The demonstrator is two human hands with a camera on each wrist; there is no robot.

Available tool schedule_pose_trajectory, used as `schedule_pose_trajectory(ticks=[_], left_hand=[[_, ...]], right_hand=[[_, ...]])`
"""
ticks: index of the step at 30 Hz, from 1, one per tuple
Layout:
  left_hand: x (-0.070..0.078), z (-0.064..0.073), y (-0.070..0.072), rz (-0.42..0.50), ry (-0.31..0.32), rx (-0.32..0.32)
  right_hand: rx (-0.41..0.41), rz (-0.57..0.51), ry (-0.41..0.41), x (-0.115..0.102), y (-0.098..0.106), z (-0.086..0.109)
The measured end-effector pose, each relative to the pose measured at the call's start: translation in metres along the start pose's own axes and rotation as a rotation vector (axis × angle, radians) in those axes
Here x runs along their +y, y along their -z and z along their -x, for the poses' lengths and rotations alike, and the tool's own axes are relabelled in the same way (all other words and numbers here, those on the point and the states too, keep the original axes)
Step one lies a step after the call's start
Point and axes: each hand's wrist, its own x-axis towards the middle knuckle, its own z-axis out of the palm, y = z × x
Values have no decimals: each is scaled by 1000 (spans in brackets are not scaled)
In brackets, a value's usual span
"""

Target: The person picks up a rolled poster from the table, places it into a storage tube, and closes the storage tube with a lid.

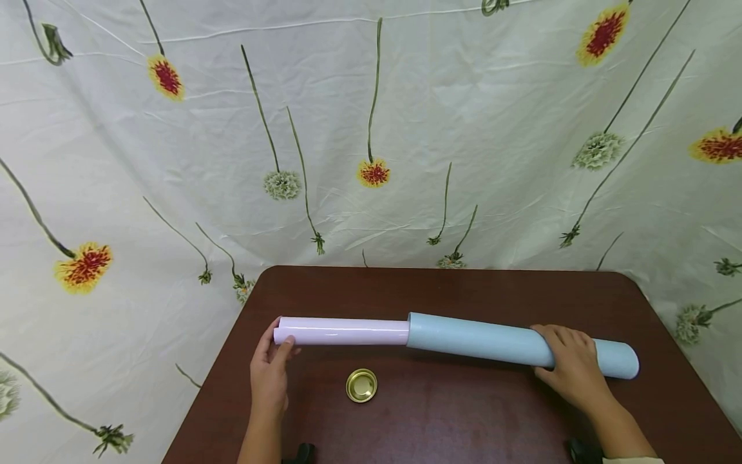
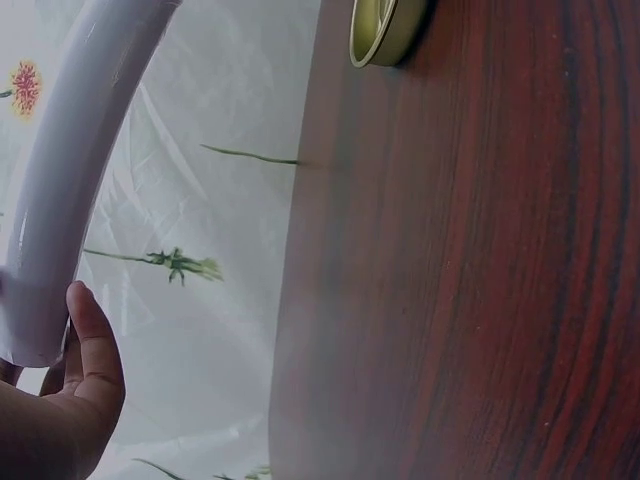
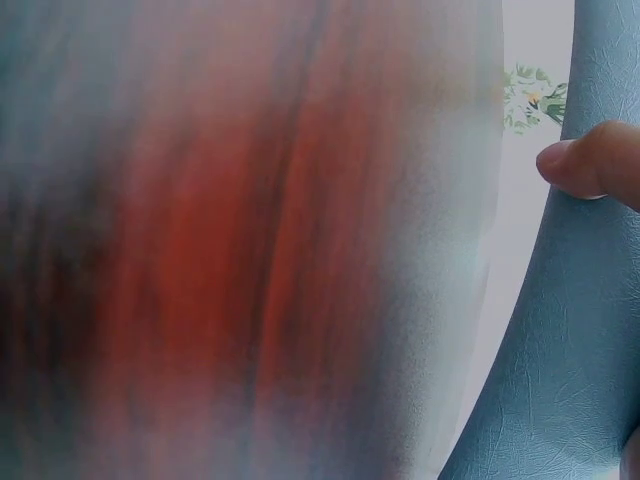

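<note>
A glossy lilac roll (image 1: 348, 332) sticks out of the left end of a wider light-blue tube (image 1: 475, 336). My left hand (image 1: 271, 367) grips the roll near its free left end, with the thumb on the near side. In the left wrist view the same lilac roll (image 2: 85, 150) rises from between the thumb and fingers of the left hand (image 2: 85, 390). My right hand (image 1: 574, 367) is wrapped over the blue tube toward its right end. Its thumb (image 3: 590, 165) lies along the textured blue surface (image 3: 570, 330) in the right wrist view.
A small round gold-coloured dish (image 1: 361, 385) sits on the dark brown wooden table (image 1: 452, 412), in front of the roll. Behind the table hangs a pale cloth (image 1: 510, 129) printed with flowers.
</note>
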Motion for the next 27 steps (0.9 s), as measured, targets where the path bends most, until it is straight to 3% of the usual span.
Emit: schedule_pose_trajectory(ticks=[27], left_hand=[[-1, -1, -2, -7, 24, -6]], right_hand=[[-12, 5, 6, -4, 0, 2]])
